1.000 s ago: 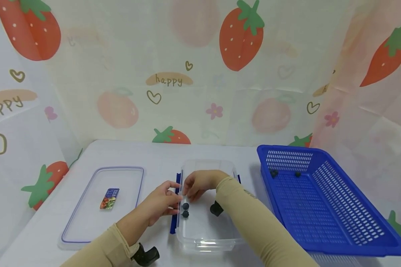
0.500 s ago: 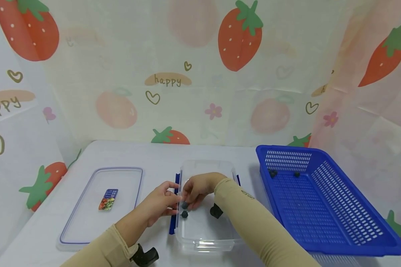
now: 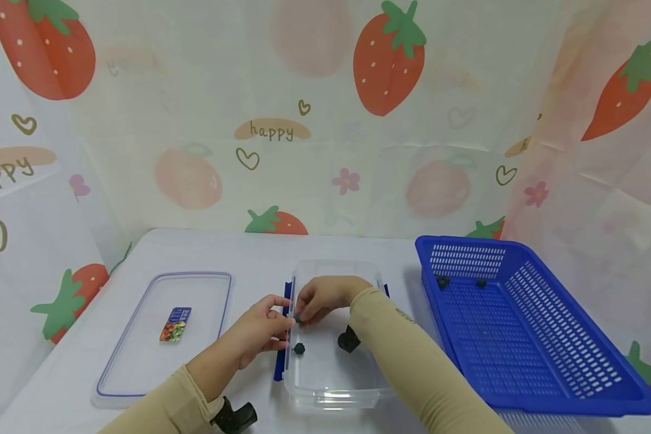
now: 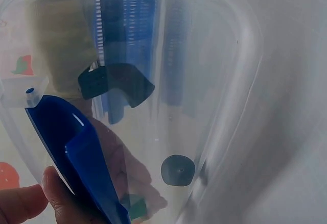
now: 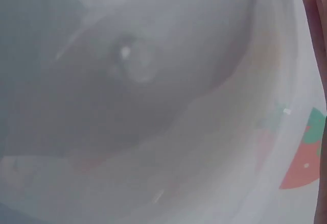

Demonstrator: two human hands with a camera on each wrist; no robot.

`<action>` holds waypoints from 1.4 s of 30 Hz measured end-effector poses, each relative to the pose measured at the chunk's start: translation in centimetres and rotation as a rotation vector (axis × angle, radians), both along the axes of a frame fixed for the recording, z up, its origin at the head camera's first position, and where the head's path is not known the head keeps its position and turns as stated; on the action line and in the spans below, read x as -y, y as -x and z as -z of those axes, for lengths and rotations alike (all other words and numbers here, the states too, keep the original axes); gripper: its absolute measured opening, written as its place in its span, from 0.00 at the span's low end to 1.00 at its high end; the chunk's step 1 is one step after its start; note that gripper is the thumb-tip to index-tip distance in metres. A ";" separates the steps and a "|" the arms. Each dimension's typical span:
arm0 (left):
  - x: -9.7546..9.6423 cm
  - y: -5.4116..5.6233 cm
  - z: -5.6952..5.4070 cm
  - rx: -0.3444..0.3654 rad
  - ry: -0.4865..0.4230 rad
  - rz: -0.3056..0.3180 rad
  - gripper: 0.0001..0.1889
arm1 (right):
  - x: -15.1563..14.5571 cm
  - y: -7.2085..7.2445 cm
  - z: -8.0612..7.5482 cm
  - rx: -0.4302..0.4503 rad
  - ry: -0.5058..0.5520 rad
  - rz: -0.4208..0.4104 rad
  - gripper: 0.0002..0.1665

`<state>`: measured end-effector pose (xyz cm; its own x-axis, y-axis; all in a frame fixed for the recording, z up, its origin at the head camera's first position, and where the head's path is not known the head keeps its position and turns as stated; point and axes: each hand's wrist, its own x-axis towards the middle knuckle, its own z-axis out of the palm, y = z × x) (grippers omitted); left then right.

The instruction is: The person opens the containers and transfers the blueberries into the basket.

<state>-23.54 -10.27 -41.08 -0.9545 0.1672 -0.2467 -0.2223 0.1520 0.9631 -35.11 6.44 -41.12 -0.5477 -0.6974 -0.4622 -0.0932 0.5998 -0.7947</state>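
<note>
My right hand point(image 3: 325, 296) reaches into a clear plastic box point(image 3: 339, 386) and pinches a small dark ball, blueberry-like, against its left side. In the left wrist view this ball point(image 4: 136, 206) shows dimly through the wall at the fingertips. Nearer the front of the box lies a second dark ball point(image 3: 299, 348). Outside the left wall, my left hand point(image 3: 257, 328) touches the box near its rim with spread fingers, beside the hanging blue latch flap point(image 3: 279, 361). The right wrist view is blurred, with only a finger point(image 5: 321, 25) at its edge.
A clear lid point(image 3: 125, 371) with a blue seal and a small fruit-printed label point(image 3: 176, 324) lies left. At right stands a blue perforated basket point(image 3: 537, 401) with dark pieces point(image 3: 443, 282) at its far end. Black camera mounts point(image 3: 349, 339) sit at both wrists.
The right hand has taken hold of the farther of the two dark balls and shifted it slightly away from the nearer one. The left hand stays at the box's left side.
</note>
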 end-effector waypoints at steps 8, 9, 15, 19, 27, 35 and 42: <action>0.0 -0.1 -0.1 -0.010 0.008 0.004 0.21 | -0.6 0.1 -1.1 0.029 0.084 -0.003 0.05; 0.0 -0.1 0.0 -0.008 0.010 0.004 0.21 | -0.7 0.1 -1.3 0.029 0.089 -0.001 0.06; 0.1 0.0 0.0 0.003 0.011 -0.002 0.20 | -1.6 0.5 -3.2 -0.019 0.137 0.006 0.07; 0.1 0.0 -0.1 0.007 0.009 0.000 0.20 | -2.6 0.9 -4.8 -0.076 0.161 0.008 0.07; -0.1 -0.2 -0.3 -0.006 -0.003 0.001 0.21 | -6.4 1.1 -9.4 -0.227 0.160 0.058 0.09; -0.2 -0.3 -0.2 -0.007 -0.002 0.003 0.21 | -12.7 0.8 -13.0 -0.388 0.110 0.158 0.12; -0.1 -0.1 0.1 0.001 0.008 -0.007 0.20 | -18.8 0.7 -13.5 -0.435 0.039 0.274 0.14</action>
<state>-23.46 -10.17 -41.19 -0.9555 0.1586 -0.2486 -0.2239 0.1584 0.9617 -35.84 25.22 -27.67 -0.8487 -0.5132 -0.1279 -0.2631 0.6195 -0.7396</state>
